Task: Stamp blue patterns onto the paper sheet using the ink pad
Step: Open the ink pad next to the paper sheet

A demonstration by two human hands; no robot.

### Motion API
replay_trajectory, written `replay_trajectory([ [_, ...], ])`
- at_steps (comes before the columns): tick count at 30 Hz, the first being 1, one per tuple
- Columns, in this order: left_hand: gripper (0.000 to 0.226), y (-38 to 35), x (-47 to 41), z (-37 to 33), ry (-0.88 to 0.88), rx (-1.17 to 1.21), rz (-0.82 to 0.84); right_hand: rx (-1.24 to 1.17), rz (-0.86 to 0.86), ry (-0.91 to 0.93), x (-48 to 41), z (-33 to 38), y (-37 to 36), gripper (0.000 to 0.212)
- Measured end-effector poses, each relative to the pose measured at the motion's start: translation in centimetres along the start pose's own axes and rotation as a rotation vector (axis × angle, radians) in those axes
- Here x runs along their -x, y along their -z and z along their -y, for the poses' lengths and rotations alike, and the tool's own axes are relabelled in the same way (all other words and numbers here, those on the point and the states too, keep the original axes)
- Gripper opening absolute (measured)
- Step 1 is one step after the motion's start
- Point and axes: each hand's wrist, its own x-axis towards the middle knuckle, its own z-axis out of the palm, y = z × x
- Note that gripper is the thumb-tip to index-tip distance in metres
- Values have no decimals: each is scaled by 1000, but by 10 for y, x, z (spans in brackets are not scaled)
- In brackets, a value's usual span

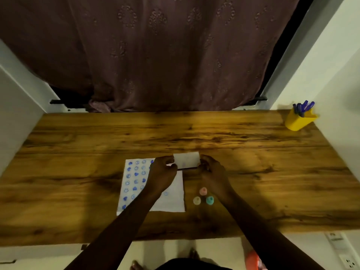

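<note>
While both hands meet at the centre of the frame, the left hand (162, 172) and right hand (211, 171) pinch a small white box (186, 159), probably the ink pad, by its ends, fingers closed on it. Beneath the left hand lies the paper sheet (136, 184), dotted with blue prints. Three small stamps (203, 196) stand just right of it on the table (78, 152).

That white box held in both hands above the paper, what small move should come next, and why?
Probably set the white box down on the table beside the paper sheet and open it. Both the left hand and the right hand are busy holding it, the three small stamps stand untouched, and the sheet's right part looks mostly unstamped.
</note>
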Motion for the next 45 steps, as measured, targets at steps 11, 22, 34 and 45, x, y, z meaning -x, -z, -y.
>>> replay_trajectory([
  [11,38,145,38,88,8,50,-182,44,234,206,27,87,-132,45],
  [22,35,213,81,196,141,-19,-332,130,411,264,78,116,-246,52],
  [34,33,220,73,228,125,-140,-209,238,375,253,73,104,-275,50],
  [45,55,225,57,227,-204,-701,-35,210,357,268,69,106,-269,50],
])
